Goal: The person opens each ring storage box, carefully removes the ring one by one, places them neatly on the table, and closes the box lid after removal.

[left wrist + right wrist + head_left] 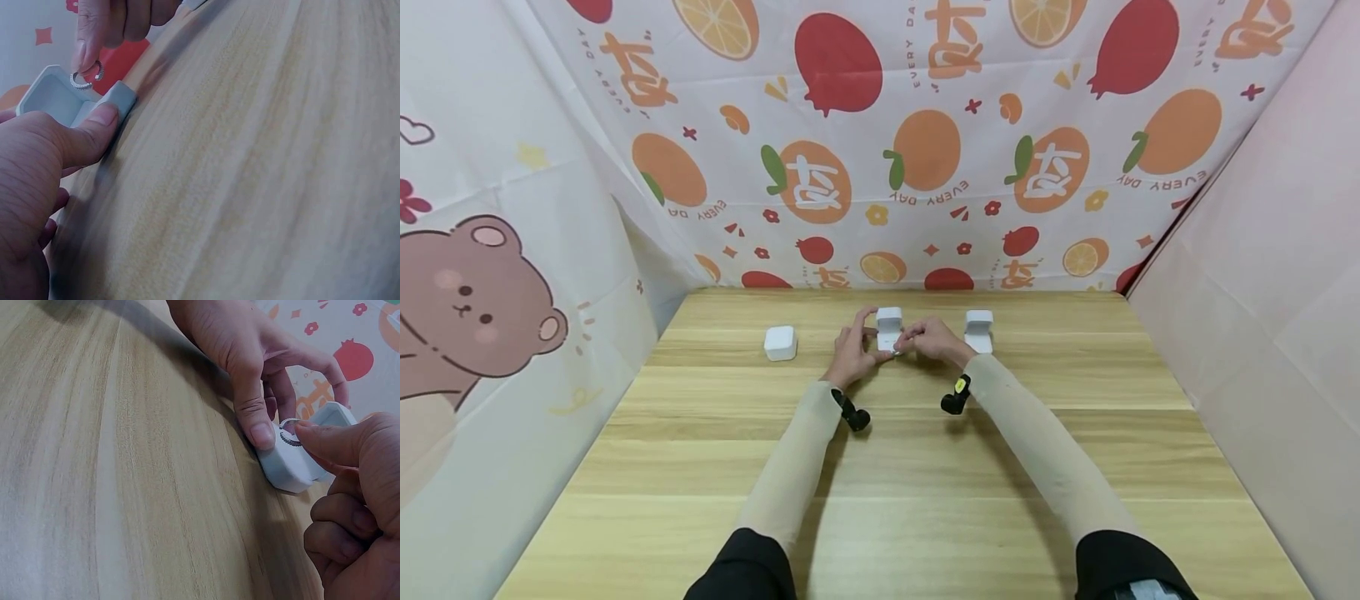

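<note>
In the head view, a small white ring box (889, 320) stands on the table with its lid raised. My left hand (853, 354) grips it from the left side, the thumb pressed on its front edge in the left wrist view. A silver ring (80, 85) with a ridged band is pinched between the thumb and index finger of my right hand (934, 340). From the right wrist, the ring (289, 439) appears right over the base of the box (284, 469); whether it touches the base I cannot tell. The other fingers of my right hand are curled.
A second white box (978, 332), lid up, stands to the right, close behind my right wrist. To the left sits a closed white box (780, 342). The wooden table (910, 500) meets a fruit-printed cloth (880, 242) at its back edge.
</note>
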`<action>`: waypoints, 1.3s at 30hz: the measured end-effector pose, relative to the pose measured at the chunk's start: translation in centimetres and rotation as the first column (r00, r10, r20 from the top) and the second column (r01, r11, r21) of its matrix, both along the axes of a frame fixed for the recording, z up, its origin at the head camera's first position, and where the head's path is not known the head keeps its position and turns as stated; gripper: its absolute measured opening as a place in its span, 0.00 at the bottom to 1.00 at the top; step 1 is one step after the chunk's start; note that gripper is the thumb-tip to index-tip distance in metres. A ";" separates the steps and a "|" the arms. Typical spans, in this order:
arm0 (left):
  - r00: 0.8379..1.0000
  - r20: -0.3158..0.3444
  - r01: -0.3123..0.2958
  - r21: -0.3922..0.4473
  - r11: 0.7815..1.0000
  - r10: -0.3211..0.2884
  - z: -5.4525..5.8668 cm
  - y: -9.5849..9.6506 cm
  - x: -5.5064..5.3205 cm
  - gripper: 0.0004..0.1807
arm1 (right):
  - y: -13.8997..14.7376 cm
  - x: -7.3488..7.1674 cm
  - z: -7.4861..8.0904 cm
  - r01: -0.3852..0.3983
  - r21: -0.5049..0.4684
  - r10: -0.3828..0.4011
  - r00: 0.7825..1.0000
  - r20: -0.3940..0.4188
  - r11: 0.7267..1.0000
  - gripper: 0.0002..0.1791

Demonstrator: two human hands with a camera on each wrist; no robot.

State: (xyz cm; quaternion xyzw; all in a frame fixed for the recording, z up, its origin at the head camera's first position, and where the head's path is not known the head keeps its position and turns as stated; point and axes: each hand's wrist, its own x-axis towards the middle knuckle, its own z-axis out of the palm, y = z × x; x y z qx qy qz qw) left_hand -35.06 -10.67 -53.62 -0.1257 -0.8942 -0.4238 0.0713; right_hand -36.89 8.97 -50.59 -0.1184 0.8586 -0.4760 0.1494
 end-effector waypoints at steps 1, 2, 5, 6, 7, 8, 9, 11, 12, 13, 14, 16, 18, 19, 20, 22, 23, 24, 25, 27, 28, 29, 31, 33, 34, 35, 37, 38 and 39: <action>1.000 0.003 -0.003 0.002 1.000 0.003 0.0 0.0 0.0 0.49 | 0.0 0.0 0.0 -0.003 0.002 0.003 1.000 -0.002 1.000 0.03; 1.000 0.003 -0.004 0.000 1.000 0.004 0.0 0.0 0.0 0.49 | 0.0 -0.1 0.0 -0.004 0.006 0.004 1.000 -0.003 1.000 0.03; 1.000 -0.001 -0.007 -0.006 1.000 0.007 0.0 0.1 -0.1 0.49 | 0.0 -0.1 -0.1 -0.012 0.014 0.012 1.000 -0.004 1.000 0.04; 1.000 -0.006 -0.008 -0.010 1.000 0.008 0.0 0.1 -0.1 0.49 | 0.0 -0.1 -0.1 -0.014 0.015 0.014 1.000 -0.005 1.000 0.04; 1.000 -0.012 -0.007 -0.012 1.000 0.007 0.0 0.1 -0.2 0.49 | 0.0 -0.1 -0.1 -0.017 0.014 0.018 1.000 -0.007 1.000 0.04; 1.000 -0.020 -0.008 -0.014 1.000 0.008 0.0 0.1 -0.2 0.49 | 0.0 -0.1 -0.1 -0.022 0.011 0.022 1.000 -0.009 1.000 0.04; 1.000 -0.023 -0.008 -0.014 1.000 0.008 0.0 0.1 -0.2 0.49 | 0.0 -0.1 -0.1 -0.027 0.011 0.028 1.000 -0.011 1.000 0.04; 0.999 -0.032 -0.011 -0.011 1.000 0.011 0.0 0.1 -0.2 0.49 | 0.1 -0.1 -0.2 -0.036 0.010 0.037 0.999 -0.012 0.999 0.04; 0.999 -0.033 -0.012 -0.010 1.000 0.011 0.0 0.1 -0.2 0.48 | 0.1 -0.1 -0.3 -0.039 0.010 0.040 0.999 -0.012 0.999 0.04; 0.999 -0.033 -0.011 -0.009 1.000 0.011 0.0 0.1 -0.2 0.48 | 0.1 -0.1 -0.3 -0.044 0.011 0.044 0.999 -0.011 0.999 0.04; 0.999 -0.033 -0.012 -0.009 1.000 0.011 -0.1 0.1 -0.2 0.48 | 0.1 -0.1 -0.3 -0.047 0.012 0.047 0.999 -0.013 0.999 0.04; 0.999 -0.036 -0.014 -0.014 1.000 0.014 -0.1 0.1 -0.2 0.48 | 0.1 0.0 -0.3 -0.048 0.010 0.049 0.999 -0.015 0.999 0.04; 0.999 -0.034 -0.013 -0.012 1.000 0.013 -0.1 0.0 -0.2 0.48 | 0.1 0.1 -0.3 -0.053 0.007 0.053 0.998 -0.019 0.999 0.04; 0.999 -0.035 -0.013 -0.013 1.000 0.012 -0.1 0.0 -0.2 0.48 | 0.1 0.2 -0.3 -0.058 0.009 0.058 0.998 -0.023 0.998 0.04; 0.999 -0.032 -0.013 -0.011 1.000 0.012 -0.1 0.0 -0.1 0.48 | 0.2 0.3 -0.2 -0.062 0.009 0.063 0.998 -0.026 0.998 0.04; 1.000 -0.026 -0.009 -0.004 1.000 0.009 0.0 0.1 0.0 0.49 | 0.2 0.4 -0.1 -0.073 0.011 0.073 0.997 -0.029 0.997 0.03; 1.000 -0.024 -0.006 -0.003 1.000 0.006 0.0 0.1 0.0 0.49 | 0.2 0.5 -0.1 -0.077 0.014 0.077 0.997 -0.031 0.997 0.04; 1.000 -0.025 -0.005 -0.007 1.000 0.004 0.0 0.1 0.1 0.49 | 0.2 0.6 0.0 -0.080 0.014 0.081 0.996 -0.031 0.997 0.04; 1.000 -0.029 -0.003 -0.011 1.000 0.003 0.1 0.0 0.1 0.49 | 0.2 0.6 0.0 -0.082 0.012 0.082 0.996 -0.031 0.997 0.04; 1.000 -0.029 0.000 -0.010 1.000 -0.001 0.1 0.0 0.1 0.49 | 0.3 0.7 0.0 -0.082 0.005 0.082 0.996 -0.028 0.997 0.04; 1.000 -0.031 0.001 -0.009 1.000 -0.001 0.1 0.0 0.1 0.49 | 0.3 0.7 0.0 -0.082 0.002 0.082 0.996 -0.026 0.997 0.04; 1.000 -0.028 -0.001 -0.007 1.000 0.001 0.1 0.0 0.1 0.48 | 0.3 0.7 0.0 -0.084 -0.001 0.083 0.996 -0.022 0.997 0.04; 1.000 -0.021 -0.001 -0.008 1.000 0.001 0.1 0.1 0.2 0.48 | 0.4 0.6 -0.1 -0.085 0.000 0.085 0.996 -0.013 0.996 0.04; 1.000 -0.013 -0.004 -0.003 1.000 0.004 0.1 0.1 0.3 0.48 | 0.4 0.7 0.0 -0.090 0.001 0.090 0.996 -0.007 0.996 0.04; 1.000 -0.016 -0.007 -0.007 1.000 0.006 0.1 0.1 0.3 0.48 | 0.4 0.8 0.0 -0.091 -0.002 0.091 0.996 -0.006 0.996 0.04; 1.000 -0.018 -0.007 -0.006 1.000 0.007 0.1 0.1 0.3 0.48 | 0.4 0.8 0.0 -0.091 -0.003 0.091 0.996 -0.007 0.996 0.04; 1.000 -0.029 -0.007 -0.001 1.000 0.007 0.1 0.2 0.2 0.48 | 0.4 0.8 0.0 -0.091 -0.009 0.091 0.996 -0.013 0.996 0.04; 1.000 -0.027 -0.007 0.001 1.000 0.007 0.1 0.2 0.3 0.48 | 0.4 0.9 0.0 -0.093 -0.008 0.092 0.996 -0.017 0.996 0.04; 1.000 -0.023 -0.006 -0.001 1.000 0.006 0.1 0.2 0.3 0.48 | 0.4 0.9 -0.1 -0.092 -0.007 0.092 0.996 -0.019 0.996 0.04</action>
